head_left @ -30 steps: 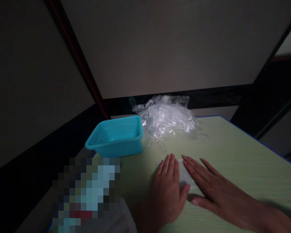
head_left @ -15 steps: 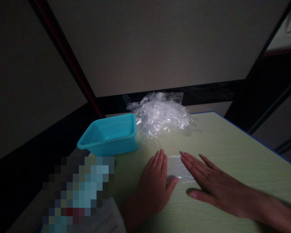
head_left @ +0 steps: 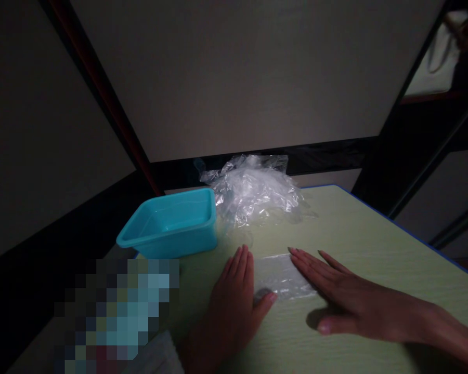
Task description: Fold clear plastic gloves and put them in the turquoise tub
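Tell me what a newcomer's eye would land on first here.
Most likely the bright turquoise tub at the table's far left, the most vivid colour in this dim scene. Just right of it, a shiny heap of crumpled clear plastic catches the light. Nearer, the left hand and right hand lie at either end of a flat clear plastic piece.

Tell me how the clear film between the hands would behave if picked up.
The film is probably floppy, since it lies flat with small wrinkles. The table seems to show through it, so it's likely thin and light. Its shiny highlights hint it may be slippery.
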Demonstrator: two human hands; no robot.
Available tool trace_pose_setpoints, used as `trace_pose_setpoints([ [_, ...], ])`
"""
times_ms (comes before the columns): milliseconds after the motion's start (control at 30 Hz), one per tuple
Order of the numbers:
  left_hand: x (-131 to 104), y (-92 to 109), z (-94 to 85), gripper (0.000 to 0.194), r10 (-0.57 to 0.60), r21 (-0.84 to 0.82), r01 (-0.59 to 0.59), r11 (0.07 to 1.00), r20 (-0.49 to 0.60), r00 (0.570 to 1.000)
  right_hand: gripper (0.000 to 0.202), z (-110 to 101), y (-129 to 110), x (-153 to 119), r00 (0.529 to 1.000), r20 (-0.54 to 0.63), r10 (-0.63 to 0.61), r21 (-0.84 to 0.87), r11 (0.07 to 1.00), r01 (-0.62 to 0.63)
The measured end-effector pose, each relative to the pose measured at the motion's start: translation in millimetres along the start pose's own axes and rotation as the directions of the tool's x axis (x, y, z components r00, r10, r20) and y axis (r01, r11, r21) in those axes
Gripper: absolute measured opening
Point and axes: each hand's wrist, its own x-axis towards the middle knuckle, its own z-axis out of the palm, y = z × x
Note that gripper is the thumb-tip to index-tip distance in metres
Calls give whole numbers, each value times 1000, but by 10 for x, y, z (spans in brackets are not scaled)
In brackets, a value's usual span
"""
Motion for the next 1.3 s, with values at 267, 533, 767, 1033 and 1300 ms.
trace_pose_setpoints([
  [267,73,216,17,62,75,26,-73,997,-86,993,82,158,-138,180,950,-311,-29,-132,991,-13],
  [533,88,303,98,57,90,17,-90,996,-4,996,88,335,-164,269,942,-313,-124,-207,976,60],
  [767,38,233,87,57,81,9,-81,997,-15,997,82,319,-133,218,960,-265,-90,-220,975,31],
  [1033,22,215,44,56,71,-8,-70,997,7,997,82,318,-19,137,970,-240,-49,-159,987,11],
  [1300,-4,216,-11,56,159,-20,-161,987,-69,985,61,64,-26,144,958,-285,19,75,997,3],
])
